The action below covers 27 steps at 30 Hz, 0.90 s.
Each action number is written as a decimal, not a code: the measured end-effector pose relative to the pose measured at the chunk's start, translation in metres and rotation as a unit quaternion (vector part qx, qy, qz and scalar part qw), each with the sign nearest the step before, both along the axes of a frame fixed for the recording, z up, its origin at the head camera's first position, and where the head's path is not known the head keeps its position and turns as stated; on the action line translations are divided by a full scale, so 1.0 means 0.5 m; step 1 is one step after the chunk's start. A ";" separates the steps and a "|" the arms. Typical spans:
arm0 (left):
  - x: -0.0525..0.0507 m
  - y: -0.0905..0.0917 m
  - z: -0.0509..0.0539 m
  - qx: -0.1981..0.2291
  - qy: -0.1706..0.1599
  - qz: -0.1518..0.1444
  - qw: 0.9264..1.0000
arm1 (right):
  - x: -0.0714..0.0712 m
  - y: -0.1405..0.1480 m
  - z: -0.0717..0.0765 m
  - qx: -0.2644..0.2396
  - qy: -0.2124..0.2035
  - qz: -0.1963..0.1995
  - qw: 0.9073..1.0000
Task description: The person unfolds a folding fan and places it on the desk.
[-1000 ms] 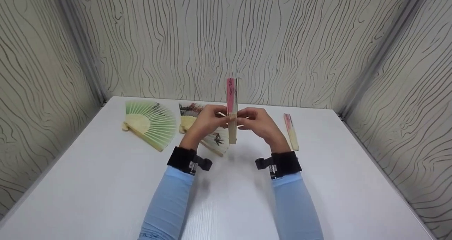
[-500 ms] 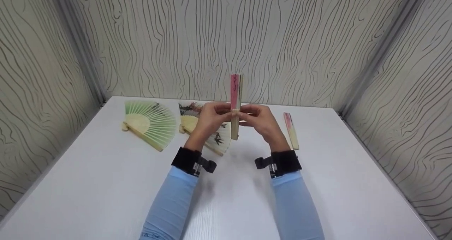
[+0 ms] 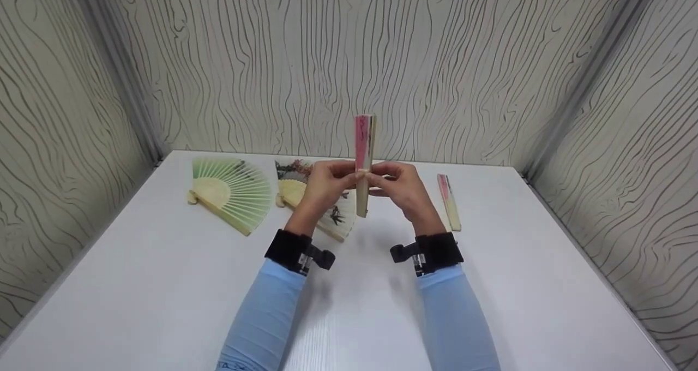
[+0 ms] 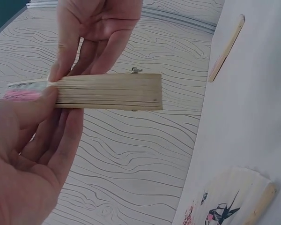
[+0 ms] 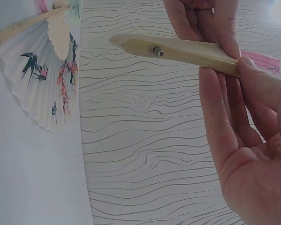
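Observation:
A folded hand fan [image 3: 363, 142] with pink and pale pleats and bamboo sticks stands upright above the table, pivot end down. My left hand [image 3: 325, 184] pinches it from the left between thumb and fingers. From the other side, my right hand [image 3: 404, 185] pinches it at about the same height. The left wrist view shows the stacked sticks [image 4: 107, 91] pressed together. A metal pivot pin [image 5: 157, 50] shows near the rounded end in the right wrist view.
On the white table [image 3: 163, 283], a green fan [image 3: 234, 191] lies spread at the left. Beside it a white fan with painted birds and blossoms [image 3: 341, 215] is spread, partly behind my left hand. Another folded pink fan [image 3: 449, 203] lies at the right. Wood-grain panels [image 3: 327, 60] enclose the back and sides.
Over the first half second the held fan shifted slightly right and up, and my left hand moved right with it. Since then both hands and the fan have stayed almost still.

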State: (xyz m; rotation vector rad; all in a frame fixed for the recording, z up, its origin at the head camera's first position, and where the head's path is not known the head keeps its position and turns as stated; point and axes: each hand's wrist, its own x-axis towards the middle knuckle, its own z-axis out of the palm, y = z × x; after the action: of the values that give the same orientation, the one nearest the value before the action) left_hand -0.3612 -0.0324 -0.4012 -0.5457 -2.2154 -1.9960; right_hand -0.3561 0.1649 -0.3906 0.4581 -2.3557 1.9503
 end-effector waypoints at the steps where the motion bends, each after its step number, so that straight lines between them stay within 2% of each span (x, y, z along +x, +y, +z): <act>1: -0.001 0.001 0.000 0.009 -0.002 0.002 1.000 | -0.001 -0.001 0.000 -0.003 -0.001 -0.002 1.000; 5: -0.005 0.004 -0.002 0.045 -0.017 0.007 0.999 | -0.005 -0.002 -0.001 -0.018 -0.006 -0.009 1.000; 11: -0.010 0.003 -0.007 0.077 -0.050 0.009 0.996 | -0.008 0.000 -0.007 -0.041 -0.015 -0.011 0.999; 18: -0.012 -0.003 -0.006 0.082 -0.063 0.008 0.995 | -0.006 0.006 -0.007 -0.038 -0.025 -0.013 0.999; 27: -0.019 -0.025 -0.006 0.103 -0.082 0.041 0.990 | -0.011 0.023 -0.012 -0.055 -0.047 -0.030 0.997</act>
State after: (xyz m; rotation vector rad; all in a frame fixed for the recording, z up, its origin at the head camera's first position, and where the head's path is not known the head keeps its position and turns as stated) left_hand -0.3709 -0.0449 -0.4041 -0.2709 -2.0446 -2.2638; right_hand -0.3615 0.1764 -0.3966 0.2922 -2.2707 2.1049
